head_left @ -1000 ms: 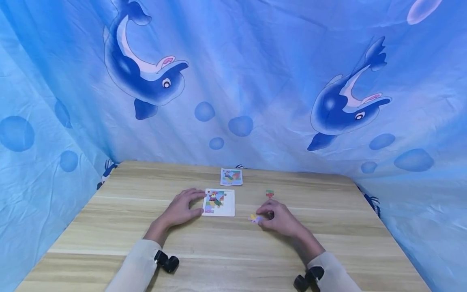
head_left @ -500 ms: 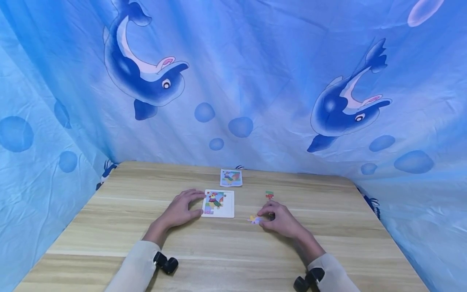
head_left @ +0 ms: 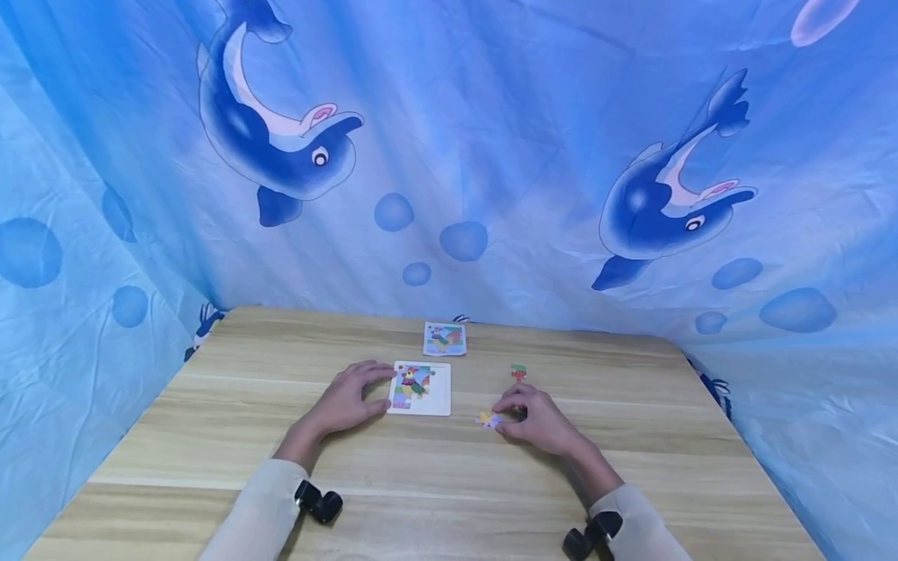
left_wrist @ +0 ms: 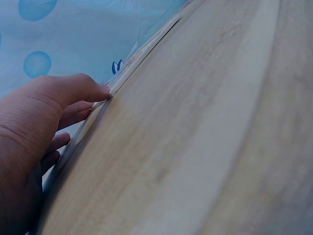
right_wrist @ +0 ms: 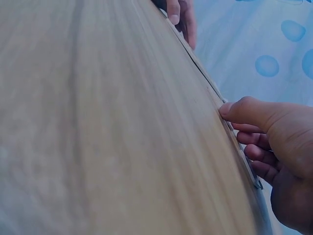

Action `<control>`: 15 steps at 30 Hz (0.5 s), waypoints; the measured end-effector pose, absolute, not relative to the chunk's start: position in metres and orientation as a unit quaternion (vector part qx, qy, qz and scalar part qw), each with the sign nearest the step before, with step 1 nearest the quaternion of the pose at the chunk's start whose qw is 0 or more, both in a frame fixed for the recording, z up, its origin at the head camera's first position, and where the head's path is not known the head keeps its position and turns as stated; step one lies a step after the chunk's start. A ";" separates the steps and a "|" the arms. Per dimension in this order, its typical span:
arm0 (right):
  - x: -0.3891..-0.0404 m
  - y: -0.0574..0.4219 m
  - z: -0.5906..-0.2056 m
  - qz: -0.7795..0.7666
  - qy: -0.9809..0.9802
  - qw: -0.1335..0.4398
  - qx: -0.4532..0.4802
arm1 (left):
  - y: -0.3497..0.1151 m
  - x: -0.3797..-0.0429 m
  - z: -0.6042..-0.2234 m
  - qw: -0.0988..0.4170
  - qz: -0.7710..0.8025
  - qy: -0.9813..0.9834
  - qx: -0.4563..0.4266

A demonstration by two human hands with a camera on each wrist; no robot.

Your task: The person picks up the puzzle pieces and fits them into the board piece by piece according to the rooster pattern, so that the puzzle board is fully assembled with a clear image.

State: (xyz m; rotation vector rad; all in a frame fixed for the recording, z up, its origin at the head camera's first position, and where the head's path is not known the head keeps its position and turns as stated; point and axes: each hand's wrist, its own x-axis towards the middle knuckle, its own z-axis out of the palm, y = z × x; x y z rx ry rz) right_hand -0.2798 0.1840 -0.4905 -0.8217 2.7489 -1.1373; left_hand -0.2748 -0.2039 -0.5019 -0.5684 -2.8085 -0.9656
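In the head view my left hand [head_left: 348,396] rests at the left side of a square jigsaw board [head_left: 440,397]. Its thumb and fingertips touch the edge, the fingers only slightly bent. A colourful rooster picture covers the board's left part; bare white shows at right and bottom. Right of the board, my right hand [head_left: 536,421] has thumb and forefinger at a yellow and lilac jigsaw piece [head_left: 486,419] lying on the table, seemingly pinching it. The right wrist view shows my right hand [right_wrist: 288,139] with bent fingers; the left wrist view shows my left hand [left_wrist: 44,117] with its thumb at the board's corner.
A rooster picture card [head_left: 445,340] lies behind the board. A green and red jigsaw piece [head_left: 518,372] sits beyond my right hand. The wooden table [head_left: 421,483] meets a blue dolphin-print curtain [head_left: 491,156] at its back.
The right fingertips shift very slightly at the yellow and lilac jigsaw piece. My left hand and the board keep their places; the head view tilts a little.
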 end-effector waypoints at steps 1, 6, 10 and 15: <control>-0.280 0.184 -0.491 -0.368 0.891 0.027 -0.265 | -0.204 -0.275 -0.502 0.059 -0.320 -0.927 -0.187; -0.280 0.183 -0.492 -0.368 0.892 0.021 -0.261 | -0.204 -0.274 -0.502 0.059 -0.321 -0.926 -0.188; -0.280 0.181 -0.491 -0.365 0.893 0.011 -0.262 | -0.204 -0.274 -0.501 0.057 -0.321 -0.927 -0.188; -0.283 0.172 -0.486 -0.361 0.893 -0.015 -0.269 | -0.204 -0.274 -0.501 0.057 -0.323 -0.926 -0.185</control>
